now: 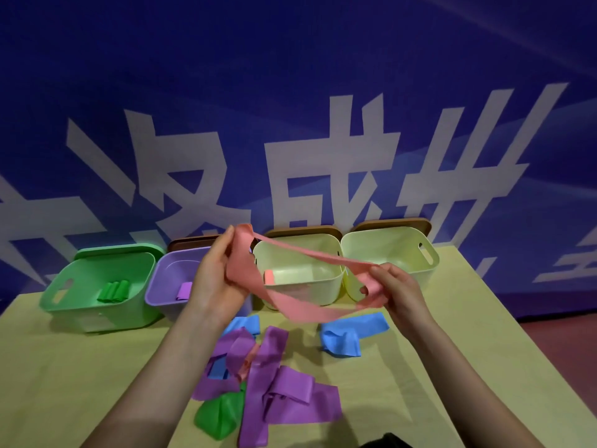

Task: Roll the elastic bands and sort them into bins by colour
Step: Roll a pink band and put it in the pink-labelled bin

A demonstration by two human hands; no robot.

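A pink elastic band (300, 307) hangs stretched in the air in front of the bins. My left hand (214, 276) grips its left end and my right hand (399, 291) pinches its right end. Below them a heap of loose bands lies on the table: purple bands (274, 379), blue bands (349, 334) and a green band (219, 418). Four bins stand in a row at the back: a green bin (80, 286) with rolled green bands (113, 291), a purple bin (164, 279) with a purple roll (184, 291), a cream bin (323, 250) with a pink roll (269, 277), and a second cream bin (387, 244).
The yellow-green table (436, 367) ends at the right, with reddish floor (565, 344) beyond it. Brown lids (392, 223) lean behind the bins against a blue banner wall. A dark object (384, 441) shows at the bottom edge.
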